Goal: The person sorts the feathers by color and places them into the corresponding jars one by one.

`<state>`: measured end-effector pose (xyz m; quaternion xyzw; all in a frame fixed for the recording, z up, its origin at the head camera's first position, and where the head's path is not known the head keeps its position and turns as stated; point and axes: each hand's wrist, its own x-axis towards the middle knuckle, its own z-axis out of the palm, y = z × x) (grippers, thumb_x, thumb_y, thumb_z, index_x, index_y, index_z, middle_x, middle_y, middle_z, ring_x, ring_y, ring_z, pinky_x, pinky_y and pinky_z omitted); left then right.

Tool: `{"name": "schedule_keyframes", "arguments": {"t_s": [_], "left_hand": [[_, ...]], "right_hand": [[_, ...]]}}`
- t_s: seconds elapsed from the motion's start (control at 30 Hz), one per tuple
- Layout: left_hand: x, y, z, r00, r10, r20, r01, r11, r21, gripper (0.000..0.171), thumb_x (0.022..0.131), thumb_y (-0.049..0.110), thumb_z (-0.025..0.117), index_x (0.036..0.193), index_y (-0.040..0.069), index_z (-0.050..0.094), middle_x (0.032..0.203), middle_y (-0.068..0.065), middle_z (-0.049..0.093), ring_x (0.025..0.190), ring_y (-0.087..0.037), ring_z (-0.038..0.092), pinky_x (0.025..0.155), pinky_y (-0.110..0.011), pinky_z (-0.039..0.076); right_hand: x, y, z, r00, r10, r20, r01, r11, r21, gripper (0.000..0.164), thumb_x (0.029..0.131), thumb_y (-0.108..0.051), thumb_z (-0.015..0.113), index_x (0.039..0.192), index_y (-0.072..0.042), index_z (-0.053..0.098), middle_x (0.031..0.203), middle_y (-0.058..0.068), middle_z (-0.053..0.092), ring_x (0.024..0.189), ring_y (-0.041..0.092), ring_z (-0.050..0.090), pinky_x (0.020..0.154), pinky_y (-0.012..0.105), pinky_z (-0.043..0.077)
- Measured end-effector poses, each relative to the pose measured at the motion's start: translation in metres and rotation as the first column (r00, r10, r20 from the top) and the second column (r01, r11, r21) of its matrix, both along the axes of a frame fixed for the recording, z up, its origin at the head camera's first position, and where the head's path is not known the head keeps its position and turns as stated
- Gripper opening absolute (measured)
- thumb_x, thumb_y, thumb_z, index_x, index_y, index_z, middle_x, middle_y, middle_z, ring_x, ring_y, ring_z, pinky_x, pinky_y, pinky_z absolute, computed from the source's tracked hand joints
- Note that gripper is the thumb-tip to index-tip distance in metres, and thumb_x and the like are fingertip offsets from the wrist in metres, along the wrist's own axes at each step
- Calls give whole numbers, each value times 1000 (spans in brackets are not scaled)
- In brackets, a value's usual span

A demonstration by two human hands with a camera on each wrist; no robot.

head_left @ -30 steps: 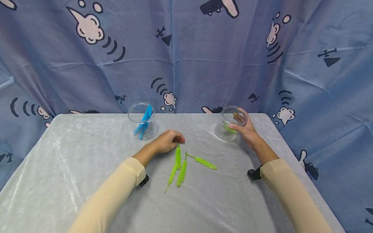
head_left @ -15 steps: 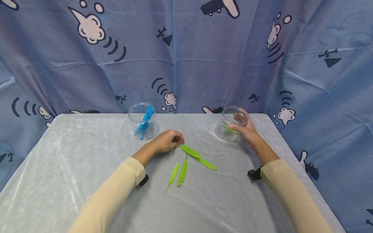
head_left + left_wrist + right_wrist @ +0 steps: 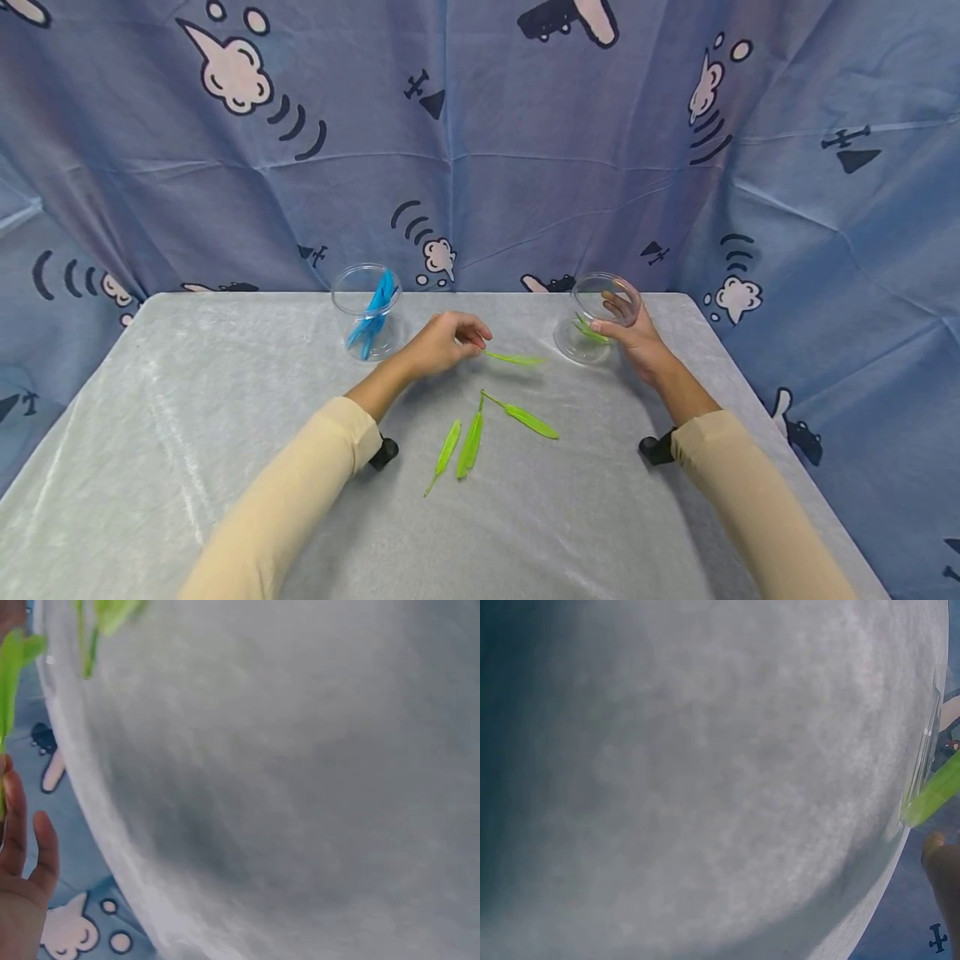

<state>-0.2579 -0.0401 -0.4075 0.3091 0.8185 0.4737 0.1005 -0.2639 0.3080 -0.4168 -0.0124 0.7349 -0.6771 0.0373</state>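
My left hand (image 3: 448, 342) pinches a green feather (image 3: 516, 359) by its quill, raised a little over the table, with the vane pointing right. In the left wrist view that feather (image 3: 9, 682) stands up from the fingertips at the left edge. My right hand (image 3: 633, 335) grips the side of a clear plastic cup (image 3: 579, 353), thumb in front and fingers behind. Inside this cup lies some green feather (image 3: 589, 330); how many is hard to tell. Three more green feathers lie on the table below: a left feather (image 3: 444, 455), a middle feather (image 3: 471, 443) and a right feather (image 3: 531, 421).
A second clear cup (image 3: 347, 302) with several blue feathers (image 3: 371, 315) stands at the back left, close behind my left forearm. The grey cloth-covered table (image 3: 225, 433) ends at a patterned blue curtain (image 3: 510, 200).
The left hand has lifted the feather off the table and moved right and away from me. Its vane has swung from pointing toward me to pointing right. The right hand stays on the cup.
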Motion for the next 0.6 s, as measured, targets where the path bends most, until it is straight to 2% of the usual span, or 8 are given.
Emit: {"name": "schedule_keyframes", "arguments": {"t_s": [0.17, 0.3, 0.6], "left_hand": [[0, 9, 14, 999, 36, 31, -39, 995, 93, 16, 91, -3, 68, 106, 0, 71, 95, -8, 73, 89, -17, 68, 79, -30, 55], [-1, 16, 25, 997, 72, 28, -76, 984, 159, 16, 90, -4, 69, 106, 0, 71, 94, -10, 73, 89, -18, 69, 78, -29, 55], [-6, 32, 46, 994, 112, 17, -112, 956, 270, 17, 90, -3, 70, 107, -1, 71, 98, -12, 73, 91, -19, 68, 79, -28, 56]], "right_hand": [[0, 1, 0, 1000, 4, 5, -4, 1000, 8, 94, 91, 4, 65, 158, -31, 10, 165, 15, 13, 151, 28, 12, 121, 49, 14], [0, 1, 1, 1000, 3, -4, -3, 1000, 12, 93, 91, 2, 66, 158, -29, 10, 164, 15, 13, 151, 28, 12, 121, 50, 14], [0, 0, 0, 1000, -25, 13, 24, 999, 42, 94, 89, -2, 70, 158, -30, 12, 164, 14, 16, 151, 28, 14, 121, 50, 14]]}}
